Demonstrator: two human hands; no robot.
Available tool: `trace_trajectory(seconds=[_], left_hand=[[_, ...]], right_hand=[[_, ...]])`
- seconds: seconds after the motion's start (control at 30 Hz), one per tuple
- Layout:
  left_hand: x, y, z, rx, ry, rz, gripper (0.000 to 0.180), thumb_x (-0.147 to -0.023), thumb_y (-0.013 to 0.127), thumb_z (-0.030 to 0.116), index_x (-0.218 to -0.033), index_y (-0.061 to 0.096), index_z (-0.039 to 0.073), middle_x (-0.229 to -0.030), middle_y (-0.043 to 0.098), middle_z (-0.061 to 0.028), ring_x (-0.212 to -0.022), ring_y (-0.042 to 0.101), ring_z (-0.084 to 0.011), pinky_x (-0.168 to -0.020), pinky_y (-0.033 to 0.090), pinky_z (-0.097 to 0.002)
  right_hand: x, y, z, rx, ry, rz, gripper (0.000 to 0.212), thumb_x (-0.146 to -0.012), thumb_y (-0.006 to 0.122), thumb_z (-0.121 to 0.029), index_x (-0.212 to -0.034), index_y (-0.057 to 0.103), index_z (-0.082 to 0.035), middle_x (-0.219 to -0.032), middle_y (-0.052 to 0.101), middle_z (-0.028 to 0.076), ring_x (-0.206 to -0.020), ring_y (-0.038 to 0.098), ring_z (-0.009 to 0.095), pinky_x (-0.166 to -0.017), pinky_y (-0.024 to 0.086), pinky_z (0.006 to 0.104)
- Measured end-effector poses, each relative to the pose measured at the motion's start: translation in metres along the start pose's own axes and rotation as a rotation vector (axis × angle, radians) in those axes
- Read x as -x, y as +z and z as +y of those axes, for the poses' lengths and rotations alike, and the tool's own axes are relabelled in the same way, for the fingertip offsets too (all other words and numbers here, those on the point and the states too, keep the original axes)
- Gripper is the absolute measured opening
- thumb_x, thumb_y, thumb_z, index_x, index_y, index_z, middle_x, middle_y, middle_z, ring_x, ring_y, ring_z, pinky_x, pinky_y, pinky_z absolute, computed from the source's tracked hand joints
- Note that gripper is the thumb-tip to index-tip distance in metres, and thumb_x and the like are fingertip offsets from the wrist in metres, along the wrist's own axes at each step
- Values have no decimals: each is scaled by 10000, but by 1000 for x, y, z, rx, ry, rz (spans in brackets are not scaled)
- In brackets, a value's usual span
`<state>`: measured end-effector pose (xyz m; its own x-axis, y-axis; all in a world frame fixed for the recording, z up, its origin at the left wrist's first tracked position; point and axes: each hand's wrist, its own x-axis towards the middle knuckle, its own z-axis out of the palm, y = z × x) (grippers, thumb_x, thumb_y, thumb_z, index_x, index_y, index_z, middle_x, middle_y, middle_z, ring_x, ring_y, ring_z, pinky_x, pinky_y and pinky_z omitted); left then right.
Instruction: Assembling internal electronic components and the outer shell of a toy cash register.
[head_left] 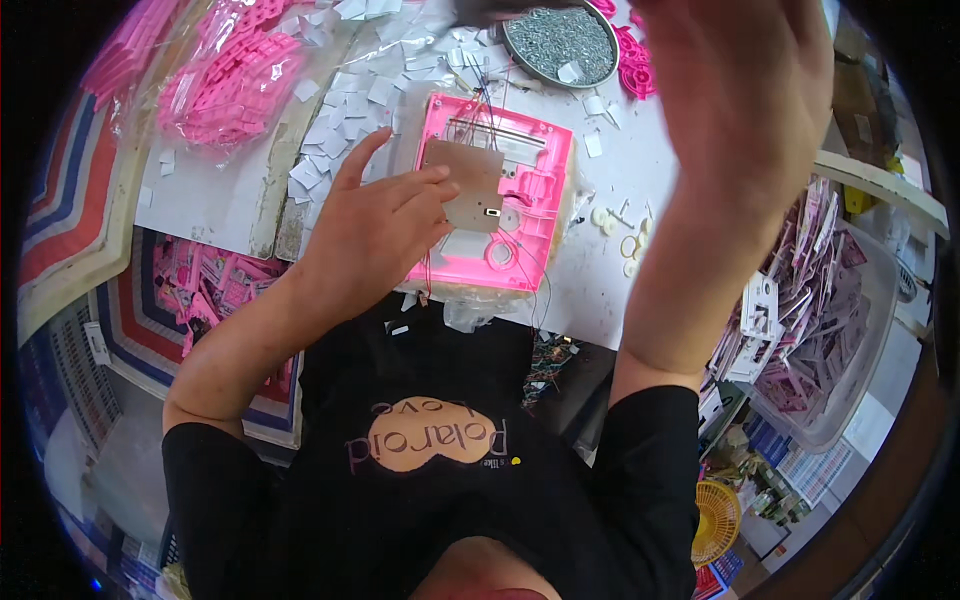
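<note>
A shallow pink plastic housing (558,190) lies on the table in front of me, with thin wires running through it and out over its edges. Inside it rests a flat grey-brown plate (470,185) with a small metal socket near its lower corner. My left hand (375,225) is open, its fingertips on or just over the plate's left part and its thumb spread away. My right hand (745,80) is raised high at the upper right, close to the camera and blurred. Its fingers run out of the picture, so what they hold is hidden. A dark blurred shape (510,8) crosses the top edge.
A round dish of small screws (560,45) stands beyond the housing. White paper pieces (345,115) lie scattered to its left, near bagged pink parts (230,90). Small cream rings (630,245) lie at right. Bins of pink parts (215,280) and printed pieces (800,290) flank me.
</note>
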<state>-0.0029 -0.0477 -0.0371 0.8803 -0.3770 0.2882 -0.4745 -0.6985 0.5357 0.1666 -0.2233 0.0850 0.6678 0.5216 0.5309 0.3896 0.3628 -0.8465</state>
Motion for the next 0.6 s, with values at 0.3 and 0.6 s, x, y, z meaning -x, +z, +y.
trace_trajectory(seconds=[0.3,0.6], left_hand=[[3,3,-15,81,6,24,158,-903,704,144,-1047,684,82,-1129,732,-37,-1174,662,-193,-1183,264,-538],[-4,-1,-13,48,62,9,159,-873,720,135,-1020,688,83,-1107,735,-54,-1147,673,-185,-1143,296,-526]], right_hand=[[75,46,-14,880,624,-78,261,-853,749,-254,-999,731,-39,-671,666,99,-672,711,248,-652,549,359],[165,88,13,886,781,-96,221,-843,749,-239,-756,689,-46,-645,678,123,-581,676,309,-567,519,406]])
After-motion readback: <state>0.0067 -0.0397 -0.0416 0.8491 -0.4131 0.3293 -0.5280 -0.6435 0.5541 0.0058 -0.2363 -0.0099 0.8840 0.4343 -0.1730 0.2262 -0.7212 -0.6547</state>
